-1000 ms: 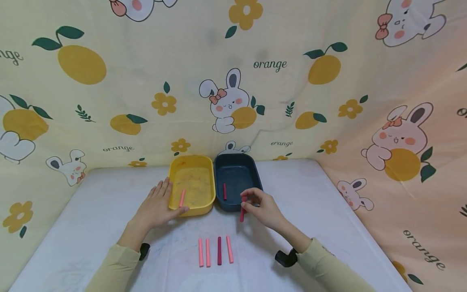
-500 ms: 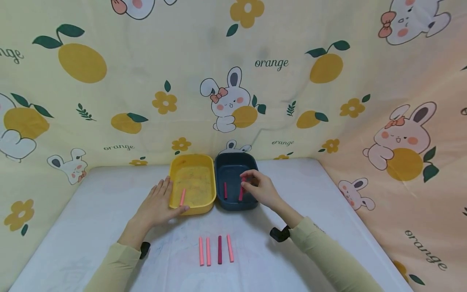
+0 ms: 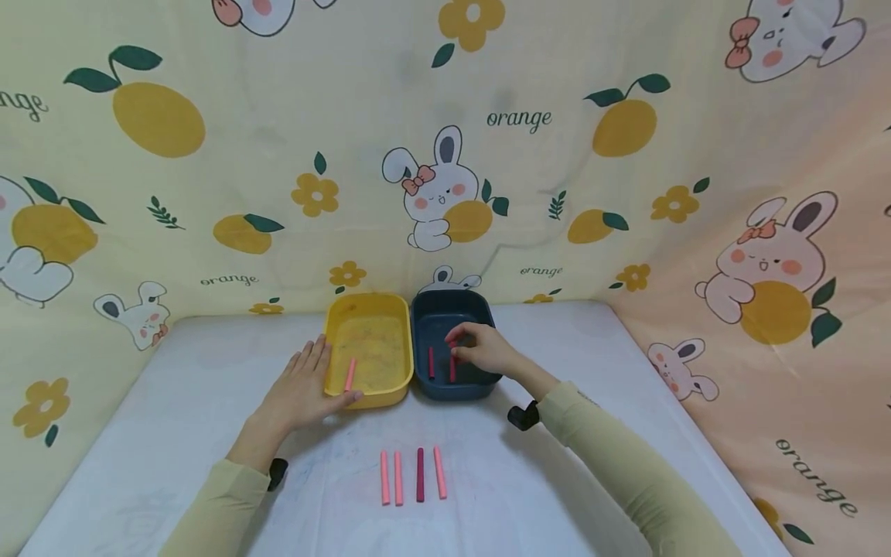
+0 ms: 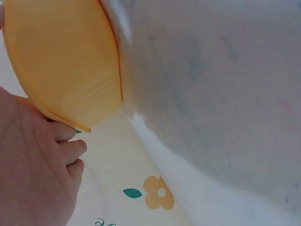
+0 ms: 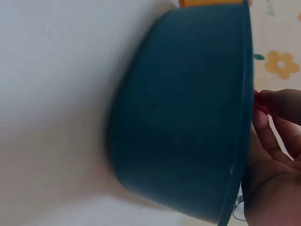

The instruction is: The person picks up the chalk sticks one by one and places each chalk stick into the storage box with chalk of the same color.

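My right hand (image 3: pixel 485 350) pinches the top of a slim dark red stick (image 3: pixel 452 371), like a crayon or chalk, upright inside the dark blue tub (image 3: pixel 455 392). To its left in that tub is another dark red stick (image 3: pixel 431 363). My left hand (image 3: pixel 301 389) rests on the yellow tub (image 3: pixel 379 400), fingers along its left side and thumb over the near rim. One pink stick (image 3: pixel 350 375) lies in the yellow tub. The right wrist view shows the blue tub's outer wall (image 5: pixel 183 108), which hides most of the held stick.
In front of the tubs, pink sticks (image 3: pixel 398 479) and one dark red stick (image 3: pixel 421 475) lie in a row on the white tabletop (image 3: pixel 543 487). The tubs stand side by side near the patterned cloth (image 3: pixel 348 155) at the back.
My right hand has moved forward and slightly left, carrying the dark red stick from the blue tub's near edge to inside it. My left hand stays on the yellow tub.
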`<state>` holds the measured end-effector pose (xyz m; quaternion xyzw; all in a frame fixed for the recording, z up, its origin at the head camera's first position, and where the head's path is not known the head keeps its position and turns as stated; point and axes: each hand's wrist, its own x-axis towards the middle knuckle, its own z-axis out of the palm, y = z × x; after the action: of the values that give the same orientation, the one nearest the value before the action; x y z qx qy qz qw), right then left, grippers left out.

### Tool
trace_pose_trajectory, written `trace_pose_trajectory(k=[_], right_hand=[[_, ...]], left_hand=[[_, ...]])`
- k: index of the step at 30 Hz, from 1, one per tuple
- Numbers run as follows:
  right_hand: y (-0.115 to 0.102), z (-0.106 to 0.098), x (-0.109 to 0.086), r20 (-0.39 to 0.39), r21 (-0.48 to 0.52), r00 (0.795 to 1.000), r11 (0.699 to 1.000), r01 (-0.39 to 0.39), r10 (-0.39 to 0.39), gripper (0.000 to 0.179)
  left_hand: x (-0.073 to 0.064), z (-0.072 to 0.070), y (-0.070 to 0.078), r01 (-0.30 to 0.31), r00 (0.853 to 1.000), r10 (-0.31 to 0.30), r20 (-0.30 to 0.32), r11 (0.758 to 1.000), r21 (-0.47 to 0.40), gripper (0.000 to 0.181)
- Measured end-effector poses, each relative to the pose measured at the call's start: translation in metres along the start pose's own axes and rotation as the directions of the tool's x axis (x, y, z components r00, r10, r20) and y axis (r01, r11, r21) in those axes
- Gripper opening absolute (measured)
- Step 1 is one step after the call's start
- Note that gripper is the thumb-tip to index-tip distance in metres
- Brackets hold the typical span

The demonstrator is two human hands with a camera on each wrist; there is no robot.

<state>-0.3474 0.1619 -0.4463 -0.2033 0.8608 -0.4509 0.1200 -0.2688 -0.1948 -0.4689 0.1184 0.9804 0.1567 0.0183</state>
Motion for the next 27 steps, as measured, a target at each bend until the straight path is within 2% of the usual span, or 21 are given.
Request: trace_pose_trajectory(k=[5, 9, 19, 27], right_hand=[[0.003, 0.001, 0.01, 0.045, -0.046, 0.998, 0.998, -0.034, 0.036, 0.026], [0.009, 0.005, 0.018, 0.061, -0.038, 0.996, 0.997, -0.065, 0.067, 0.026], [0.018, 0.015, 0.032, 0.043, 0.023, 0.992, 0.993, -0.119, 0.118, 0.023], [0.024, 0.018, 0.042, 0.029, 0.001, 0.99, 0.99, -0.141, 0.141, 0.021]], left_hand=[[0.001, 0.0, 0.0, -0.003, 1.0, 0.003, 0.005, 1.0, -0.004, 0.118], [0.001, 0.001, -0.001, -0.006, 1.0, 0.006, 0.007, 1.0, -0.006, 0.12], [0.0, 0.001, -0.002, -0.018, 1.0, 0.018, -0.012, 1.0, -0.001, 0.122], [0.0, 0.0, -0.004, -0.036, 0.999, 0.036, -0.031, 0.999, 0.004, 0.124]])
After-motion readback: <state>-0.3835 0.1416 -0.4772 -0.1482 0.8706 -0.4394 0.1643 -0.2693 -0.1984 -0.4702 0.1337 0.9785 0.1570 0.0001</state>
